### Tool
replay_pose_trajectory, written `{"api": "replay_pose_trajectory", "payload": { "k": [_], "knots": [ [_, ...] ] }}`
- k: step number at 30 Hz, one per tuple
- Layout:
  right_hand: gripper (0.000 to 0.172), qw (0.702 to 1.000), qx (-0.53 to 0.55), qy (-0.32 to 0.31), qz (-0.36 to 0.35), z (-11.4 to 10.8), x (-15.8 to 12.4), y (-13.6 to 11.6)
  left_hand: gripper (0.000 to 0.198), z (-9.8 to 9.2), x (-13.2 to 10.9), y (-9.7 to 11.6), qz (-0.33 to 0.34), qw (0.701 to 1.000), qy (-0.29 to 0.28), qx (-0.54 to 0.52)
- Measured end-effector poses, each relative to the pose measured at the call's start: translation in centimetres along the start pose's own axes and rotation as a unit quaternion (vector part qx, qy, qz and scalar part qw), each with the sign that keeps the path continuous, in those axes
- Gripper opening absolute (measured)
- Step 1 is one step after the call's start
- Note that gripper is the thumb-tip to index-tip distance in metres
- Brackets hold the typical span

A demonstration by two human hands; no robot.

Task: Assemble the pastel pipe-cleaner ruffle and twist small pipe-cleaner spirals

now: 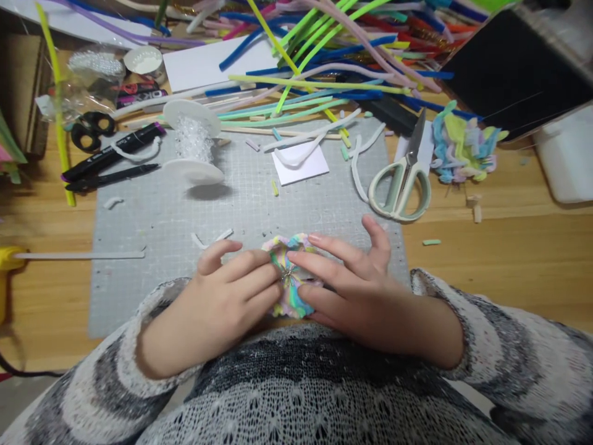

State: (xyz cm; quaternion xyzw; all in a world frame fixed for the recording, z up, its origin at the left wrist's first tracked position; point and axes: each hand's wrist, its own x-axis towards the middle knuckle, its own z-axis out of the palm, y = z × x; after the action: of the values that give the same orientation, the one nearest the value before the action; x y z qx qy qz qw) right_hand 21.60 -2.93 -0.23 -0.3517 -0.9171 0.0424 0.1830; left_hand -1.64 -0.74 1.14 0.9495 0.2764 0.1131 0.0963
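Between my hands, at the near edge of the grey cutting mat (152,228), is a round pastel flower of pipe cleaners (293,290) with a wavy rim and a wiry centre. My left hand (236,300) closes on its left side, fingers bent against the petals. From the right, my right hand (356,284) grips the flower; its index and middle fingers lie over the petals and its little finger is raised. Both thumbs are mostly hidden. Beyond the flower lie short white pipe cleaner bits (213,238) and a small white card (300,164).
Scissors (402,185) lie at the mat's right, near a ruffled pastel pipe cleaner bundle (466,145). A spool of clear beads (192,139) and black markers (113,151) are at the left. A yellow glue gun (9,258) sits far left. Many coloured pipe cleaners (319,55) cover the back.
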Motion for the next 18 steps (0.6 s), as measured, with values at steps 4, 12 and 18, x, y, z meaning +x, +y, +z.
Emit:
{"api": "replay_pose_trajectory", "payload": {
  "k": [4,12,18],
  "knots": [
    [0.017,0.999,0.002,-0.036,0.010,-0.1,0.2,-0.1,0.013,-0.3,-0.4,-0.2,0.015,1.000,-0.014,-0.004],
    [0.020,1.000,-0.028,-0.010,-0.001,0.4,0.2,-0.3,0.020,0.6,0.1,0.2,0.020,1.000,0.020,-0.011],
    [0.022,0.999,-0.030,-0.031,-0.001,0.3,0.3,-0.3,0.020,0.6,0.1,0.4,0.016,1.000,0.012,-0.020]
  ]
}}
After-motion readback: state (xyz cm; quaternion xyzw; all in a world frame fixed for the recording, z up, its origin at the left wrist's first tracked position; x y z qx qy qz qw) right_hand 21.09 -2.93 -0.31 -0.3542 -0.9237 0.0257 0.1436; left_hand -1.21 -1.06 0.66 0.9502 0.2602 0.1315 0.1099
